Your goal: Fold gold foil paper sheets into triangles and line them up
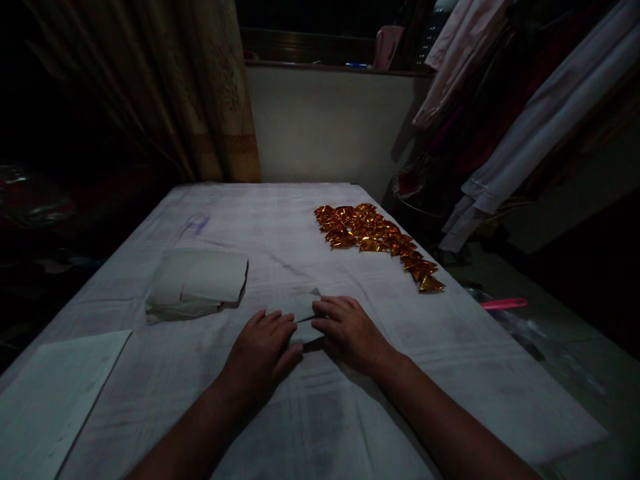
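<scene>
A small pale piece of folded paper (296,305) lies low over the table in front of me, with a dark gap along its near folds. My left hand (263,347) grips its left side, fingers on top and thumb at the near edge. On the opposite side, my right hand (350,333) is closed on the paper, its fingertips pressing the folds. Part of the paper is hidden under the fingers. Beyond it to the left rests a thick pale folded bundle (200,277), whose material I cannot make out.
A whitish plaid cloth (310,427) covers the table. Several shiny gold-orange foil packets (370,230) line its right side. A pale flat sheet (60,393) lies at the left edge. Clothes (530,133) hang at right, a curtain (215,100) at back left. A pink handle (505,303) shows beside the table.
</scene>
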Demonstrator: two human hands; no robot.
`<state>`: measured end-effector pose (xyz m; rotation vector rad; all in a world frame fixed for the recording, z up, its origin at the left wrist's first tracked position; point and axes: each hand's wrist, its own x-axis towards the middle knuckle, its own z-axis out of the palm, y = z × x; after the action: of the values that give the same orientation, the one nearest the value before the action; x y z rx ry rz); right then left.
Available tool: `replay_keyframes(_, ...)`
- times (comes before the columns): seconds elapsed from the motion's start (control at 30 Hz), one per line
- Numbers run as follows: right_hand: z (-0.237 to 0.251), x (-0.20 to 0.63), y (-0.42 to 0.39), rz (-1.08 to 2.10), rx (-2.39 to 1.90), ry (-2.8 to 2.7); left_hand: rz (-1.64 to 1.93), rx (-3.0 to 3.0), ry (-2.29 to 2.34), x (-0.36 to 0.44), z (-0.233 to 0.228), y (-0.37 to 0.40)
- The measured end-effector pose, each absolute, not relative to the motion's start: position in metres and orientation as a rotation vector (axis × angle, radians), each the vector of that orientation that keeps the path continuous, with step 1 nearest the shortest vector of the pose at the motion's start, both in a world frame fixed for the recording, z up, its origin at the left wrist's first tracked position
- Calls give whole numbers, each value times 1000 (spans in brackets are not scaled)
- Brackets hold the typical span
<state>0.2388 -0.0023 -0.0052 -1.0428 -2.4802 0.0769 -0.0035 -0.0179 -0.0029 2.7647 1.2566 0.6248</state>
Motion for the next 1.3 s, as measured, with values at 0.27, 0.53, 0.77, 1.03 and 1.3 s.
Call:
replay_keyframes(0.27, -3, 246, 2, 331, -1077, -2469, 677, 2561, 1269, -13, 2, -26)
replay_keyframes(0.53, -17, 241, 14, 429, -1150, -2216, 751, 2382, 1459, -11, 4, -15)
replay_keyframes(0.77, -15, 227, 12, 373, -1413, -2065, 757, 2366, 1579, -11, -1, -10)
replay_keyframes(1.03, -12, 221, 10, 305, -1520, -2068, 714, 2342, 1602, -12, 0, -8)
replay_keyframes(1.3, -12, 219, 10, 287, -1541, -2083, 741, 2464, 1560, -11, 0, -11)
